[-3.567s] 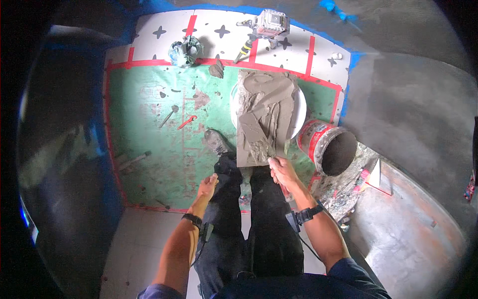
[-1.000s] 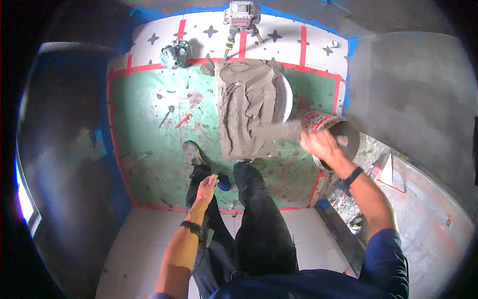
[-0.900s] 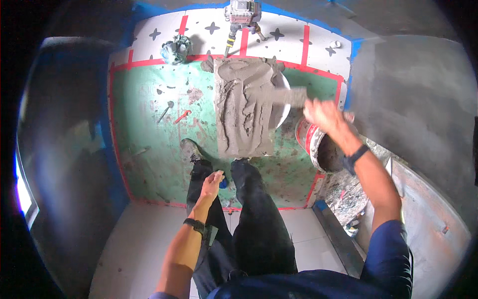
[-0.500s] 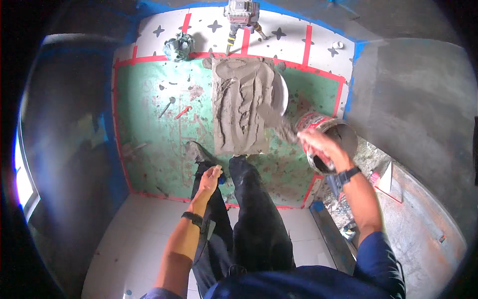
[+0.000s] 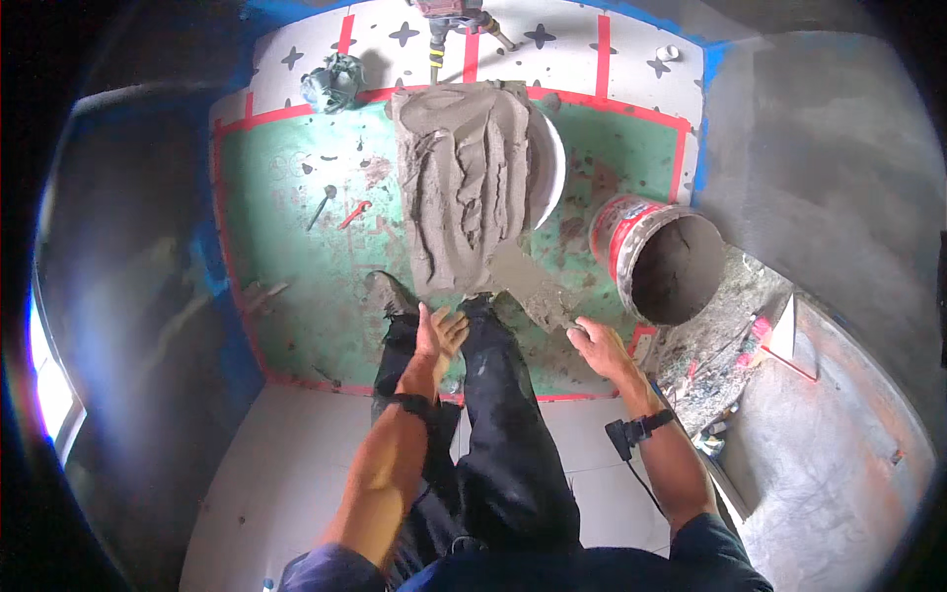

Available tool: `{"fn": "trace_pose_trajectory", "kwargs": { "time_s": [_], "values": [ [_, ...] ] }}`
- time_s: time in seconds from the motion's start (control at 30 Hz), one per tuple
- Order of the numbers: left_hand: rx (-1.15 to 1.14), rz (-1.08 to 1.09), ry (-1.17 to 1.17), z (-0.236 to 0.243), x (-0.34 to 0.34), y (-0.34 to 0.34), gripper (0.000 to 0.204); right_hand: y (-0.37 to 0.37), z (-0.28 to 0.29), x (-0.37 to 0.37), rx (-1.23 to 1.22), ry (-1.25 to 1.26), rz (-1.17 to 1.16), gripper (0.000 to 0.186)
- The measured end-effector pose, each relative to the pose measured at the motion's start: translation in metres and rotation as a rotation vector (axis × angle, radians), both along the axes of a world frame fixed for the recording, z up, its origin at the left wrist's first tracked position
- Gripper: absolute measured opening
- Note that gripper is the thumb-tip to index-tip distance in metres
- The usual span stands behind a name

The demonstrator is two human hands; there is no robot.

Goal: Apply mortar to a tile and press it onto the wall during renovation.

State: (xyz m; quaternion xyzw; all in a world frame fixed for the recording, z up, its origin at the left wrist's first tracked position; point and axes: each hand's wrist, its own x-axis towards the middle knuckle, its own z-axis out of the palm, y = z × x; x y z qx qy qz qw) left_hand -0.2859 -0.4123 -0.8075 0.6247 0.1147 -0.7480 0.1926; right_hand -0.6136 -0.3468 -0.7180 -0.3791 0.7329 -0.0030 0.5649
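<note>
A rectangular slab (image 5: 466, 187) covered in ridged grey mortar rests over a round white support (image 5: 550, 173). My right hand (image 5: 600, 350) is closed around the handle of a mortar-smeared trowel (image 5: 533, 284). Its flat blade lies at the slab's near right corner; whether it touches the mortar I cannot tell. Just in front of my legs, close to the slab's near edge, my left hand (image 5: 441, 335) is empty with its fingers apart. To the right, a mortar bucket (image 5: 619, 232) lies tipped toward me, with mortar coating its inside.
Green sheeting (image 5: 266, 217) edged with red tape covers the floor. On it lie a red tool (image 5: 355, 213) and a dark-headed tool (image 5: 321, 207). A crumpled bag (image 5: 333, 84), a tripod (image 5: 439, 44) and a white cup (image 5: 669, 52) stand on patterned tiles beyond.
My right hand has drawn the trowel from near the bucket toward me, to the slab's near right corner. My left hand has shifted slightly right and its fingers have spread.
</note>
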Motion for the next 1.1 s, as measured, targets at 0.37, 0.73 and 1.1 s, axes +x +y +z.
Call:
{"fn": "trace_pose_trajectory", "kwargs": {
  "time_s": [0.37,0.73,1.1],
  "values": [
    [0.057,0.565,0.029,-0.011,-0.09,-0.007,0.077,-0.042,-0.056,-0.024,-0.025,-0.228,-0.363,0.044],
    [-0.051,0.461,0.032,0.035,-0.094,-0.011,0.092,0.045,-0.035,-0.06,0.091,-0.353,-0.565,0.026],
    [-0.01,0.445,0.003,0.033,-0.094,-0.011,0.078,-0.139,-0.084,-0.074,-0.474,0.202,-0.092,0.038]
  ]
}}
